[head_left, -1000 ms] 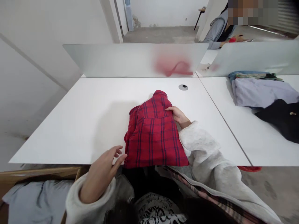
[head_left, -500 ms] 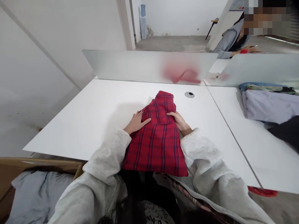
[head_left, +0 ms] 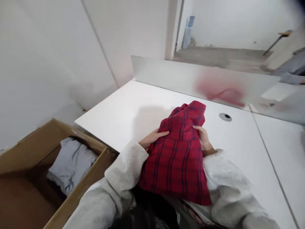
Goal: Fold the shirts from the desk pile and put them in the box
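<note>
A folded red plaid shirt (head_left: 177, 156) with dark blue lines is at the near edge of the white table, its narrow collar end pointing away from me. My left hand (head_left: 154, 137) grips its left side, thumb on top and the other fingers hidden beneath the cloth. On the opposite side my right hand (head_left: 202, 136) holds the shirt the same way, thumb over the edge. The upper part looks raised off the tabletop and bunches a little near the collar. The lower end hangs towards my body.
To my left stands an open cardboard box (head_left: 53, 140) with folded grey cloth (head_left: 72, 165) inside. A frosted divider (head_left: 166, 74) runs along the back of the white table (head_left: 119, 111), with a blurred red shape behind it. A cable hole (head_left: 225, 117) is at the right. Someone's grey sleeve (head_left: 292, 68) shows far right.
My view has swung left, bringing more of the box into sight. Both hands have closed around the shirt's sides, and its upper part has lifted from the table.
</note>
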A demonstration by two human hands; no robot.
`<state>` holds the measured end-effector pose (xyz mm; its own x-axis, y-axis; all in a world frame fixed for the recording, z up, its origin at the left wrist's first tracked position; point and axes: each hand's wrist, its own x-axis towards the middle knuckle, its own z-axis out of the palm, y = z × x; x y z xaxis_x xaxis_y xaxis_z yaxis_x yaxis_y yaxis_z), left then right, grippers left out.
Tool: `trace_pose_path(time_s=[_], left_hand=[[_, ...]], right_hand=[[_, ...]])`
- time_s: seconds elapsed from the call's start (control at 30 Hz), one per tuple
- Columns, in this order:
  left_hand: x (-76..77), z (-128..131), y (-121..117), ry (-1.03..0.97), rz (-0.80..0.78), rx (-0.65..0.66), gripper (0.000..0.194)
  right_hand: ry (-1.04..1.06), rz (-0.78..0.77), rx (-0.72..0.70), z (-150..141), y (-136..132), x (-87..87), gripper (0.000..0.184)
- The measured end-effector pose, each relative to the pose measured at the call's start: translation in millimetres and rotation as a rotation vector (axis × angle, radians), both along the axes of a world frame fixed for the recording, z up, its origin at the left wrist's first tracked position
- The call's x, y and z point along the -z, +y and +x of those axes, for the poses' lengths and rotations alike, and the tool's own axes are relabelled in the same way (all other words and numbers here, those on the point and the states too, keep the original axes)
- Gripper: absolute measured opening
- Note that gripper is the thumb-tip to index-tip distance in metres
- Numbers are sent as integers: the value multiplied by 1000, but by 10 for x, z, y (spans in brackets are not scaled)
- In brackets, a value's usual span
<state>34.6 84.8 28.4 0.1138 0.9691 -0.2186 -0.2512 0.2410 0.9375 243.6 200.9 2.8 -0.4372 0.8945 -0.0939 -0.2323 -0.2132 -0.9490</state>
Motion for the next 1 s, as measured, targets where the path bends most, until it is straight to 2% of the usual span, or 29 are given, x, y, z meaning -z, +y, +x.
trace_pose_path(time_s=[0.1,0.17,0.3,0.4,0.47,0.6,0.67,0.7,0.73,0.8,0.9,1.0], left_hand=[[-74,-128,-275,-76,21,-152,58],[-99,-248,-501,-133,19,-230,55],[-185,-537,-1046,-207,-2,-394,49],[-403,-821,-1531,-170,60,-560,54],[-642,-1050,-1892,-45,152,-676,57],[-1180,-1561,-2656,397,316,-953,57],[-1345,-1833,-3005,610,355,-1090,58],[-1371,-1975,-3160,693,360,-1146,59],[-1354,-2120,-3299,753,354,-1191,59],[-1187,-2408,-3530,811,321,-1272,61],[-708,-2757,-3773,727,213,-1393,65],[-202,-2908,-3929,593,43,-1437,71]], right_hand=[[-7,-117,-154,-196,-144,-48,32],[-54,-123,-212,-402,-276,-88,36],[-85,-33,-221,-967,-548,-240,43],[-29,74,-269,-1499,-773,-465,42],[54,176,-332,-1899,-971,-676,39],[256,344,-506,-2769,-1470,-1163,33],[325,391,-603,-3215,-1728,-1341,33],[344,405,-657,-3436,-1851,-1386,34],[354,414,-713,-3653,-1969,-1394,34],[351,422,-819,-4064,-2186,-1287,36],[294,408,-942,-4572,-2451,-881,37],[192,347,-1046,-4884,-2602,-401,36]])
